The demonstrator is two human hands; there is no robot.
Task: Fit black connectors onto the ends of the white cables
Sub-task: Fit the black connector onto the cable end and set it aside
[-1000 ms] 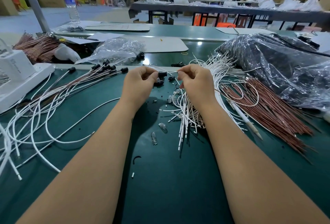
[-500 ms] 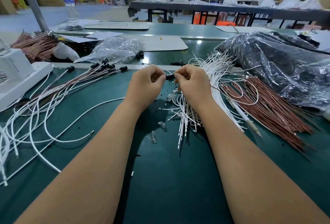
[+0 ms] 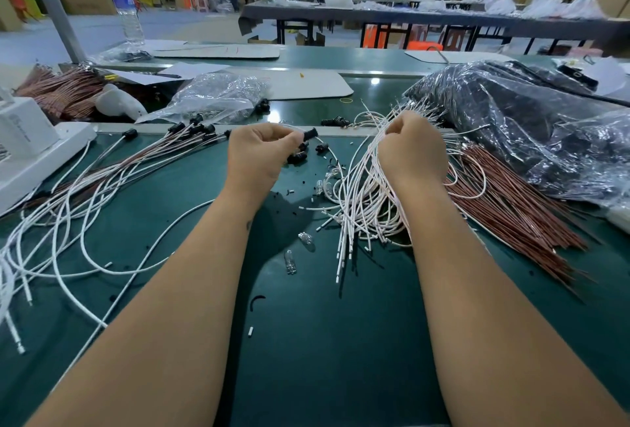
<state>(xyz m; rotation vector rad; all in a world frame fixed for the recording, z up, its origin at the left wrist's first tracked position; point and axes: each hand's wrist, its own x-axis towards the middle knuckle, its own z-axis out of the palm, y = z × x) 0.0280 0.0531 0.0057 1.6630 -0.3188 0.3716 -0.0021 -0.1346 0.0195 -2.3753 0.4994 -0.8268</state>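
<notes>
**Connectors go on one cable at a time**

Black connector pinched at the fingertips of the left hand, which curls around it above the green worktop. To the right, the right hand is closed on strands of the loose white cables, apparently picking out one end. Spare connectors lie just beside the left hand; finished cables fan out far left. Next, likely, a single bare end must be drawn free and lined up with the connector's opening.
</notes>
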